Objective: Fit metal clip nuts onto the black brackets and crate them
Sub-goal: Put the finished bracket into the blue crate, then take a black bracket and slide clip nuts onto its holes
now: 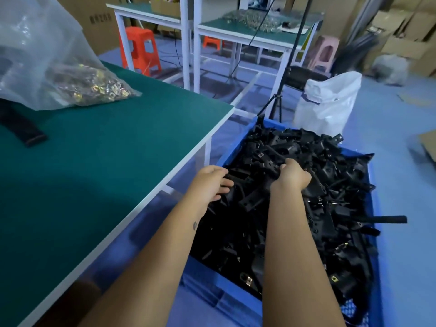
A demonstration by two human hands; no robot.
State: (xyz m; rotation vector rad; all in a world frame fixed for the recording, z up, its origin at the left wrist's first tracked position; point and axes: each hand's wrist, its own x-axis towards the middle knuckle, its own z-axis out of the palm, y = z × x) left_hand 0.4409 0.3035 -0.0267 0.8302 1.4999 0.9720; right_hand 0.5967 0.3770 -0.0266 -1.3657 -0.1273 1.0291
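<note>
Both forearms reach forward from the bottom edge into the blue crate (205, 274) standing on the floor to the right of the tabletop (99, 161). The crate is heaped above its rim with black brackets (330, 185); several near the front edge carry metal clip nuts (245, 279). The left hand (210, 182) lies on the heap at the crate's left side, fingers curled loosely over brackets; whether it grips one cannot be told. The right hand (295, 175) is closed around a bunch of brackets near the middle of the heap, fingers buried among them. On the green tabletop, at its far left, lies a clear bag (47, 67) holding loose clip nuts, with a black strap (23, 128) just in front of it. Beyond the crate stand a white sack (330, 102) and a black tripod (280, 102). Farther back are two more green benches (247, 31), an orange stool (139, 48) and a pink one (323, 53).
</note>
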